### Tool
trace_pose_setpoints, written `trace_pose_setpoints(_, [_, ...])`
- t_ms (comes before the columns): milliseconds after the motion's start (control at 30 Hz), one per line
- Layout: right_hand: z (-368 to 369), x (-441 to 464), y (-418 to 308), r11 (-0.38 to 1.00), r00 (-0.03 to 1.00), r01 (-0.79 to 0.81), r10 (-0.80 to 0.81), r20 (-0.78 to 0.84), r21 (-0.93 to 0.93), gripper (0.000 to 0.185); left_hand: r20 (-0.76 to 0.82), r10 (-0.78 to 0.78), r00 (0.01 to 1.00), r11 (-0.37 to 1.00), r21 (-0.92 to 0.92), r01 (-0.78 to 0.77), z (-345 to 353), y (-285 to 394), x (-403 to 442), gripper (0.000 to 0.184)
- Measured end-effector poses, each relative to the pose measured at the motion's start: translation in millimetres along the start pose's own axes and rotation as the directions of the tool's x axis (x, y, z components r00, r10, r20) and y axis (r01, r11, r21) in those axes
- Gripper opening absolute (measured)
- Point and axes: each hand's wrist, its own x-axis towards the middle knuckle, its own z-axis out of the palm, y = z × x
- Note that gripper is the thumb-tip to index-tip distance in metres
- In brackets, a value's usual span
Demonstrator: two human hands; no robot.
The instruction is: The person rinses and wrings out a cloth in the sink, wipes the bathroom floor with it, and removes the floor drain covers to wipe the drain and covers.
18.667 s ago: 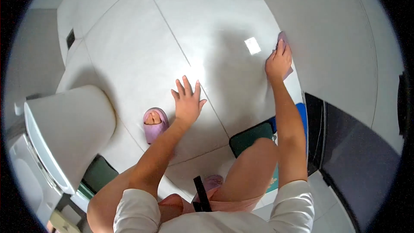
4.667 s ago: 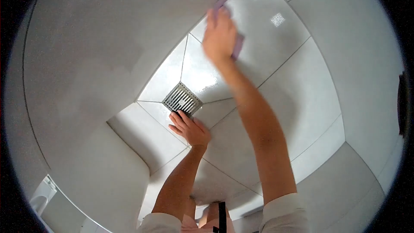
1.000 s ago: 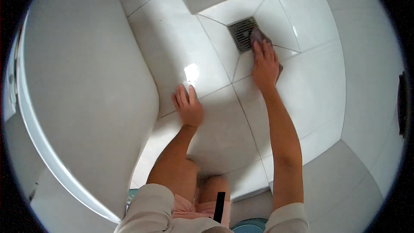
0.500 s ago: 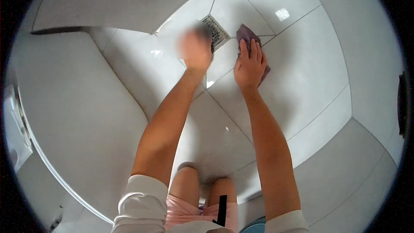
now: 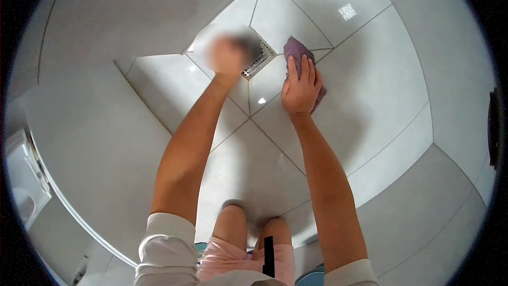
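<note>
A purple cloth (image 5: 298, 51) lies on the pale tiled floor, just right of the metal drain grate (image 5: 263, 62). My right hand (image 5: 300, 91) presses down on this cloth, fingers stretched over it, with part of the fabric sticking out past the fingertips and beside the wrist. Left of the grate is my left hand (image 5: 226, 59), its fingers smeared by a blur. Something dark at that hand's right side overlaps the grate's edge, and I cannot make out what it is.
Glossy floor tiles (image 5: 254, 167) slope around the grate, between a large grey panel (image 5: 95, 143) on the left and a wall (image 5: 423, 32) on the right. My bent knees (image 5: 231, 222) are at the bottom. A white fixture (image 5: 24, 180) stands at far left.
My left hand has shifted slightly left, uncovering more of the grate's lower edge. The right hand and cloth sit slightly lower and further left in view, while the camera view has also shifted.
</note>
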Motion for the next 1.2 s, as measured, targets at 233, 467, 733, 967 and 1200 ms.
trace_pose_setpoints(233, [-3,1,-1,1.0,1.0,0.005,-0.005,0.004,0.011,0.065,-0.02,-0.017,1.0,0.997,0.078,0.019,3,6,4,0.026])
trace_pose_setpoints(467, [-3,0,-2,1.0,1.0,0.001,-0.001,0.004,0.018,0.065,0.094,-0.087,0.992,0.983,-0.153,0.101,-23,13,-1,0.032])
trace_pose_setpoints(733, [-4,1,-1,1.0,1.0,-0.013,0.013,0.021,0.026,0.068,0.613,0.054,0.788,0.772,-0.526,0.356,-68,-67,-42,0.021])
trace_pose_setpoints(967, [-1,0,1,1.0,1.0,-0.002,0.002,0.012,-0.002,0.07,0.139,0.36,0.923,0.931,-0.111,-0.347,-39,-14,-49,0.014])
trace_pose_setpoints(1200, [-5,1,0,1.0,0.999,-0.009,0.008,0.046,0.007,0.067,0.082,0.301,0.95,0.944,0.118,-0.309,-4,12,-42,0.017])
